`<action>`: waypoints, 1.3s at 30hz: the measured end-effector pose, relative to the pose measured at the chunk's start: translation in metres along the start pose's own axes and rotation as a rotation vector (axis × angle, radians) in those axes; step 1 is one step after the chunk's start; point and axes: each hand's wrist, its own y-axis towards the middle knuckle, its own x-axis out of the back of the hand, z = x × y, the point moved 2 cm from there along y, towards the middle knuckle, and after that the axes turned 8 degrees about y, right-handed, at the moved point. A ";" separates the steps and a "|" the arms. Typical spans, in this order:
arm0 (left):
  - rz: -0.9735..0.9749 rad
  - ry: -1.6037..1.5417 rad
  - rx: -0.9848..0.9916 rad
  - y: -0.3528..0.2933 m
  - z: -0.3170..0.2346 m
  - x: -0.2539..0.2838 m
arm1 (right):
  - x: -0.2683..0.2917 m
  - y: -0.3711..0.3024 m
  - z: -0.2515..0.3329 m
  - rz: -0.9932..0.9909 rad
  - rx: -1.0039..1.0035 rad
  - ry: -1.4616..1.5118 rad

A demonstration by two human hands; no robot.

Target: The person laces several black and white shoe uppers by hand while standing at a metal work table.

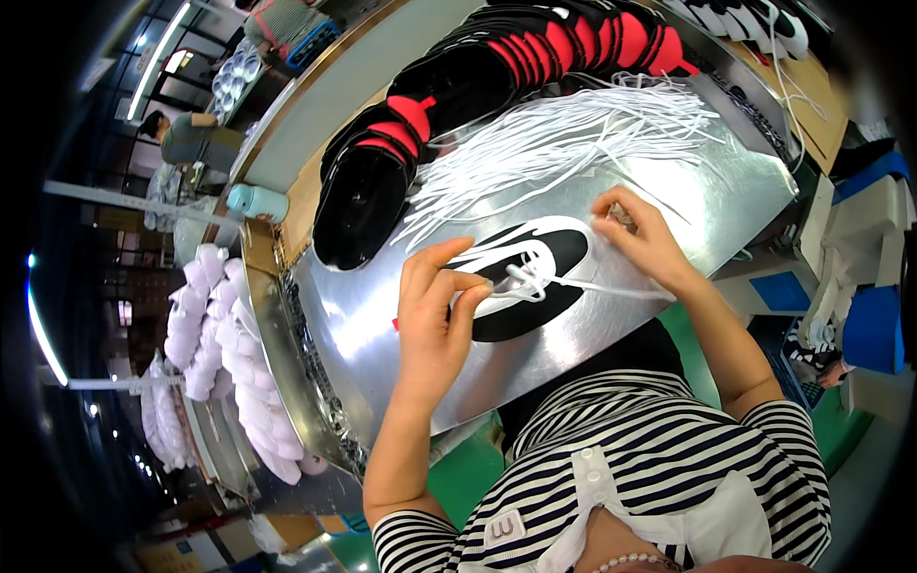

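Note:
A black and white shoe (564, 301) lies on the metal tabletop in front of me, partly behind my left hand. A white shoelace (611, 286) runs through its eyelets, and one length trails right beneath my right forearm. My left hand (437, 301) pinches the lace between thumb and forefinger above the shoe's opening. At the toe end, my right hand (635, 229) is raised with its fingers curled together; whether a lace is between them does not show. A red tab peeks out beside my left wrist.
Beyond the shoe lies a pile of loose white laces (554, 143). A curved row of black shoe uppers with red parts (368, 196) lines the table's far side. The metal tabletop (353, 306) has a raised left edge. A light-blue bottle (258, 202) stands past it, near stacked white pieces (244, 353).

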 end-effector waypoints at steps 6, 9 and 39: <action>0.020 0.012 0.008 0.015 -0.005 -0.045 | -0.063 -0.002 0.005 0.198 0.139 0.182; 0.030 0.109 0.237 -0.012 0.004 -0.035 | -0.062 0.004 -0.003 0.123 -0.244 0.512; 0.067 -0.636 0.923 -0.037 0.018 -0.090 | -0.082 -0.013 -0.014 0.084 -0.069 0.051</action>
